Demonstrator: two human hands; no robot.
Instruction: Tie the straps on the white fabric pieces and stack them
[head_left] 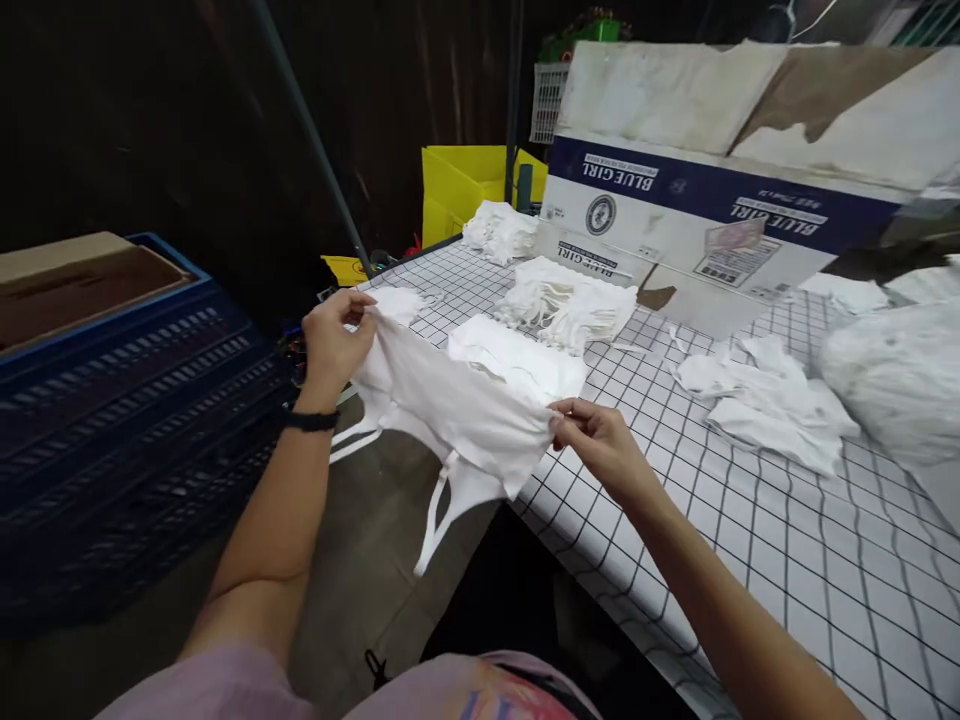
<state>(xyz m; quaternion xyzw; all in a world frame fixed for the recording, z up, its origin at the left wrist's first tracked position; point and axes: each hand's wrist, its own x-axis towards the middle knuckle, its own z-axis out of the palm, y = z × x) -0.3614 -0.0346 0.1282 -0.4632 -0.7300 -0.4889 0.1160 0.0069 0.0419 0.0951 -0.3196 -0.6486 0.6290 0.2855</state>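
While stretched betw. both hands, white garment (457,415) hangs over near-left corner of gridded worktop (787,540), long axis running upper-left to lower-right, straps dangling down off worktop edge. Left hand (334,340) pinches its far-left end; right hand (600,445) pinches other end. Folded white stacks (517,360) lie just beyond, w/ cardboard box (697,230) farther back.
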